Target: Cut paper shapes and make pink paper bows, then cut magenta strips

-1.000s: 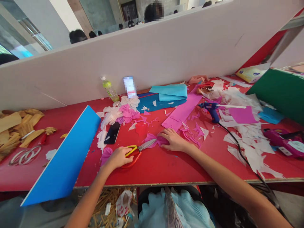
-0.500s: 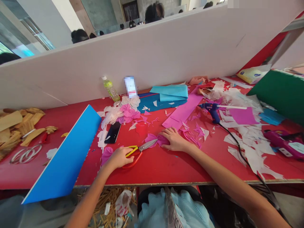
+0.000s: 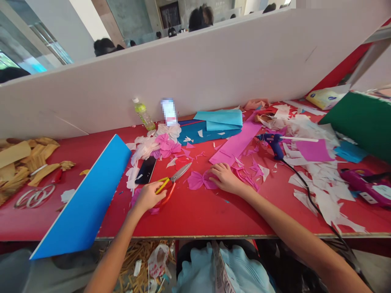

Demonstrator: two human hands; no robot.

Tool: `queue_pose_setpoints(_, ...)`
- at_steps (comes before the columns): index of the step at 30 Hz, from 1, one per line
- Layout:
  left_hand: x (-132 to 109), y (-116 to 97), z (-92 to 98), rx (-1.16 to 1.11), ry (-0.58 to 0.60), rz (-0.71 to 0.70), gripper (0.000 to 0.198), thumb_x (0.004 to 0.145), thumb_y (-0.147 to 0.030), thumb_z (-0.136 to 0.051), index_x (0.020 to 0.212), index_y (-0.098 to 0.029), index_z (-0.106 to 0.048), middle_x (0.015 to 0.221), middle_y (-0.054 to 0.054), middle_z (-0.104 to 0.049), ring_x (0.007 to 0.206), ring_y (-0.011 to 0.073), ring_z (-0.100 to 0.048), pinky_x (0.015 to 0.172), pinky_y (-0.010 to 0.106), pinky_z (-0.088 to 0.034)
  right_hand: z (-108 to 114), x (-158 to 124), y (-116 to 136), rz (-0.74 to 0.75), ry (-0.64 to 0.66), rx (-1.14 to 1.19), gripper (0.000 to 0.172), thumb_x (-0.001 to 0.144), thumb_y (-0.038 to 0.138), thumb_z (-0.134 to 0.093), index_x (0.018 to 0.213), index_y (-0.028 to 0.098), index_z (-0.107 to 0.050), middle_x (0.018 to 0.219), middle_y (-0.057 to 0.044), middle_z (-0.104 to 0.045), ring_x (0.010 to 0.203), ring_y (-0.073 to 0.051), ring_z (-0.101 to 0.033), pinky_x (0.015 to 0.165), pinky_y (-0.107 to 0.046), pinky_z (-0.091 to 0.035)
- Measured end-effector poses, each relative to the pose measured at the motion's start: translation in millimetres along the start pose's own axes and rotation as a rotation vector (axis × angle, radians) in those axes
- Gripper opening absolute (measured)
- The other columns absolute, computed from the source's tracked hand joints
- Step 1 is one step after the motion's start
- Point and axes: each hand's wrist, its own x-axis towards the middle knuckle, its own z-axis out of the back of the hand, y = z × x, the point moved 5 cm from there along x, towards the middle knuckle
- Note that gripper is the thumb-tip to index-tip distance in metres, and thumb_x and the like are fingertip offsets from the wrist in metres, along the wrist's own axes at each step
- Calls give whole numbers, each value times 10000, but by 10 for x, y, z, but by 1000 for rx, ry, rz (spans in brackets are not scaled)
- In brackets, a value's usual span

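My left hand [image 3: 150, 197] is closed round the yellow handle of a pair of scissors [image 3: 177, 174] with a red second handle. Their blades look shut and point away to the right, apart from any paper. Under that hand lie some magenta paper pieces [image 3: 136, 196], partly covered. My right hand [image 3: 225, 177] has its bent fingers on the right end of a bow-shaped magenta paper piece [image 3: 197, 180], pinched in at the middle. The fingertips' exact hold is partly hidden.
A dark phone [image 3: 146, 170], pink paper flowers [image 3: 167, 145] and a bottle [image 3: 144, 115] stand or lie beyond my left hand. A blue board [image 3: 88, 199] leans at left. A blue glue gun [image 3: 275, 146] with a black cord lies right, among white paper scraps [image 3: 324, 185].
My left hand has drawn the scissors back left, off the middle of the magenta paper, and their tips now point further away from me. My right hand stays on the paper.
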Motion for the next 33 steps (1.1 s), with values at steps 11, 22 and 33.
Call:
queue_pose_setpoints(11, 343, -4, -61, 406, -189, 125, 314, 826, -362, -465, 1008, -181, -645, 1020, 99, -659, 848, 243, -611, 650, 309, -448, 75, -1, -142, -107, -255, 161, 171, 857, 174, -432, 870, 175, -603, 875, -94, -600, 840, -214, -502, 748, -354, -392)
queue_pose_setpoints(22, 482, -852, -401, 292, -185, -349, 267, 862, -182, -451, 1087, -189, -594, 1009, 78, -580, 954, 204, -520, 855, 325, -415, -30, 4, -57, -62, -91, -50, 219, 868, 136, -440, 967, 175, -631, 936, -98, -579, 890, -216, -451, 752, -336, -350)
queue_pose_setpoints(33, 695, -1033, -480, 53, -83, -331, 101, 804, -142, -493, 801, -186, -584, 864, 54, -608, 851, 194, -552, 798, 338, -421, 129, 3, -135, -149, -267, 51, 236, 875, 181, -395, 965, 188, -613, 939, -109, -574, 891, -237, -492, 779, -381, -403)
